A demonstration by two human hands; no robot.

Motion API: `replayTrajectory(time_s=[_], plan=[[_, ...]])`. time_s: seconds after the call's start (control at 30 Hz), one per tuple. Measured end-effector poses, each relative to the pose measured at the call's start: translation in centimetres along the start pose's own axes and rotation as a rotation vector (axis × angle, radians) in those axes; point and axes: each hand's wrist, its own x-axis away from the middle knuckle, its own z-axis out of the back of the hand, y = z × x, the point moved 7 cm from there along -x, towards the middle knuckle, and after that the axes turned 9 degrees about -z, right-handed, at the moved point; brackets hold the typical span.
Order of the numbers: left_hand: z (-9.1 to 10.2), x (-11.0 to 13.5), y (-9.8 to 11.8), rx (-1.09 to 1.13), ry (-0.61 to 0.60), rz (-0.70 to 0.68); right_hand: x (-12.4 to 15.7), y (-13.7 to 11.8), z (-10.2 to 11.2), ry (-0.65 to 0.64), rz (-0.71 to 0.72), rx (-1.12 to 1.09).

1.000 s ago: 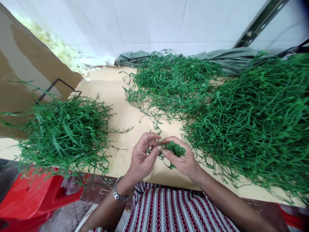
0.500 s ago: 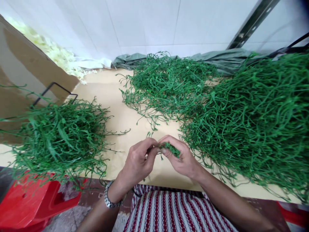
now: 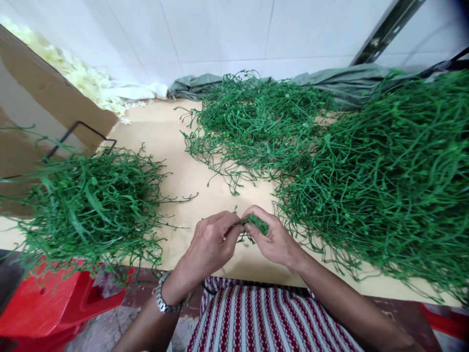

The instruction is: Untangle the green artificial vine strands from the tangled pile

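My right hand (image 3: 273,239) is closed round a small bunch of green stems (image 3: 259,223), with their curly ends showing between thumb and fingers. Close against it, my left hand (image 3: 212,242) pinches at the bunch's left end; the fingertips of both hands meet there, and exactly what the left ones grip is partly hidden. A few thin stem ends poke out above and below the fingers. Heaped stems of the same kind, thin with small knobbed tips, lie on the right (image 3: 381,186), at the back (image 3: 256,117) and on the left (image 3: 98,205).
The pale tabletop (image 3: 176,146) runs up to a white tiled wall. A cardboard box (image 3: 47,93) with a bent black wire (image 3: 82,124) stands at left, pale yellow petals (image 3: 69,68) behind it. Grey-green cloth (image 3: 340,88) lies along the wall. A red stool (image 3: 51,303) is below the left edge.
My left hand has rolled slightly so that more of its back shows, and the fingers have closed up at the bunch. The right hand keeps its hold. The view has shifted slightly.
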Motion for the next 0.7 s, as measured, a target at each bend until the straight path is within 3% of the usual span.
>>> replayTrajectory(time_s=[0.13, 0.37, 0.5, 0.7], plan=[[-0.1, -0.2, -0.3, -0.005, -0.088, 0.046, 0.2, -0.9, -0.1, 0.030, 0.119, 0.165], [-0.5, -0.5, -0.7, 0.219, -0.254, 0.085, 0.9, -1.3, -0.7, -0.015, 0.267, 0.457], [-0.7, -0.3, -0.1, 0.142, -0.372, -0.013, 1.3, -1.7, -1.2, -0.137, 0.324, 0.579], [-0.6, 0.6, 1.5, 0.085, -0.530, -0.219, 1.8, -2.4, -1.5, -0.391, 0.418, 0.536]])
